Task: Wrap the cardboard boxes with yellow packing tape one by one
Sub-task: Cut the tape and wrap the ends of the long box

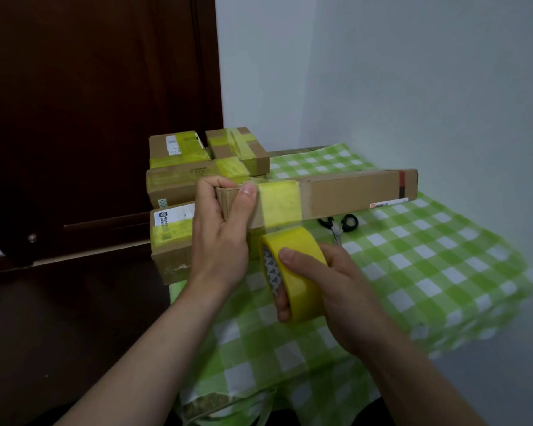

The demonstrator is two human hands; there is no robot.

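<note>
Two firm grips: left hand (219, 229) round cardboard box (351, 192) end, right hand (330, 287) round tape roll (302, 290).

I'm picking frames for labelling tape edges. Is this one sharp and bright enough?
Head view: dim overall, the door nearly featureless; the long box and left hand fairly sharp; the right hand on the tape roll slightly smeared; the checked tablecloth blurs toward its right edge; faint sheen on the taped boxes behind.
</note>
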